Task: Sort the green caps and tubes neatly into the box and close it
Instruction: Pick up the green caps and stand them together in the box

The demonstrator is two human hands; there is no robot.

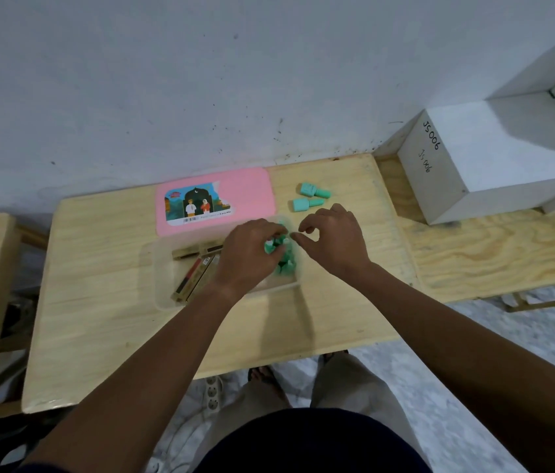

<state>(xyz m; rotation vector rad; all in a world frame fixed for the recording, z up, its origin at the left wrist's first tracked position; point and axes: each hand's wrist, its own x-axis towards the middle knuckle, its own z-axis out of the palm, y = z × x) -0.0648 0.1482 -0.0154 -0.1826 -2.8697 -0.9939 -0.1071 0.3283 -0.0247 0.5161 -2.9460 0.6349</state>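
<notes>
Left hand (252,257), fingers curled on small green plastic caps (284,259) inside the clear plastic box (163,285). Right hand (334,240) pinched, contents indiscernible. Slim gold-brown tubes (197,271) boxed; two green bottle-shaped pieces (315,191) remain outside; pink lid (252,189) off.

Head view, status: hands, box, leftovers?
Left hand grips green caps inside box. Right hand at box rim, grip unclear. Two green tubes outside; pink lid off.
</notes>
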